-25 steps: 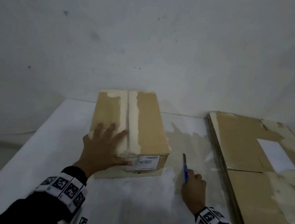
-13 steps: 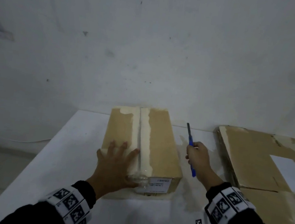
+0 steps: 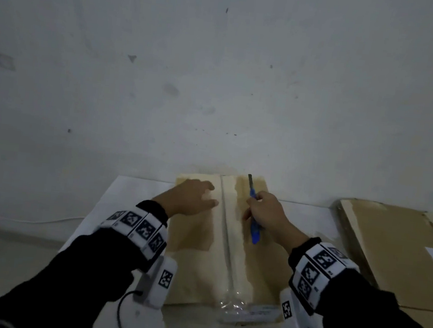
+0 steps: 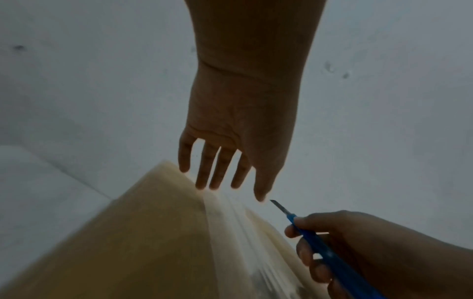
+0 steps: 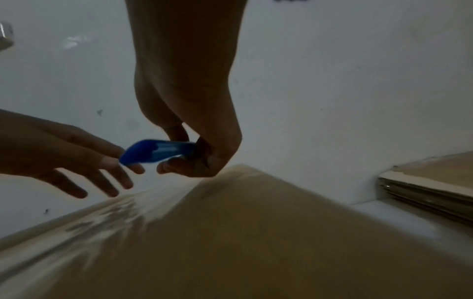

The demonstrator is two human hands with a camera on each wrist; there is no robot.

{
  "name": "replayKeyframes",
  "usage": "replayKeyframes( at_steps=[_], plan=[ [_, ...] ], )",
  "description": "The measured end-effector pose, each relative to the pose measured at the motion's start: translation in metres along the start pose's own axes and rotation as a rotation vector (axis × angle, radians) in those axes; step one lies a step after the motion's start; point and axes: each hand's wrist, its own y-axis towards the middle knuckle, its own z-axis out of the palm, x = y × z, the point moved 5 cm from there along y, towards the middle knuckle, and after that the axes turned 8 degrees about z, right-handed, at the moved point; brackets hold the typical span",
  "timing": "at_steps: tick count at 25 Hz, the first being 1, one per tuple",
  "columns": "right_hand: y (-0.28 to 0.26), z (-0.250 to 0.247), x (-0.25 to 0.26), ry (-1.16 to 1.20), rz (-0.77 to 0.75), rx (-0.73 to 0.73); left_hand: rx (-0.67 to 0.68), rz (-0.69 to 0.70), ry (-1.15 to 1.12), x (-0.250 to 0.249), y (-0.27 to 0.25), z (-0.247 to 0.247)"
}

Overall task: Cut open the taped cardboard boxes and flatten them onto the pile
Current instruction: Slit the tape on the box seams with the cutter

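Note:
A brown cardboard box (image 3: 193, 263) sealed with clear tape (image 3: 225, 232) along its top seam stands on the white table (image 3: 125, 194). My left hand (image 3: 192, 196) lies with straight fingers on the far left part of the box top (image 4: 153, 232). My right hand (image 3: 264, 209) grips a blue utility knife (image 3: 253, 222) above the far right half of the box, blade pointing away toward the wall. The knife (image 4: 320, 242) blade is extended. In the right wrist view the knife's blue handle (image 5: 156, 151) sticks out of my curled fingers over the box (image 5: 256, 232).
A pile of flattened cardboard (image 3: 394, 251) lies on the right side of the table, with a white label on it. A pale wall (image 3: 219, 83) rises right behind the box. A cable (image 3: 122, 315) hangs from my left wrist device.
Both hands have moved toward the far end of the box. My right hand brought the knife from beside the box to over its top right half. The left hand slid forward along the box top.

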Motion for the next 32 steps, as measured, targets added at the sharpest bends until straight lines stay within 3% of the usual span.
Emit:
replayKeyframes(
  at_steps=[2,6,10,21,23,28,32],
  plan=[
    [0.011,0.015,0.012,-0.187,-0.031,0.064,-0.005,-0.017,-0.001,0.016,0.029,0.002],
    [0.031,0.033,0.034,-0.544,-0.066,0.127,0.131,-0.101,0.139,0.037,0.067,0.020],
    [0.047,0.041,0.042,-0.600,-0.065,0.195,0.101,-0.112,0.078,0.054,0.085,0.014],
    [0.046,0.046,0.039,-0.689,-0.107,0.115,0.167,-0.112,-0.157,0.075,0.110,0.024],
    [0.043,0.049,0.044,-0.754,-0.107,0.119,0.135,-0.113,-0.195,0.078,0.111,0.026],
    [0.039,0.054,0.060,-0.789,-0.066,0.105,0.003,-0.083,-0.041,0.076,0.107,0.024],
    [0.041,0.059,0.068,-0.834,-0.064,0.086,-0.051,-0.057,-0.087,0.079,0.110,0.026]
  ],
)
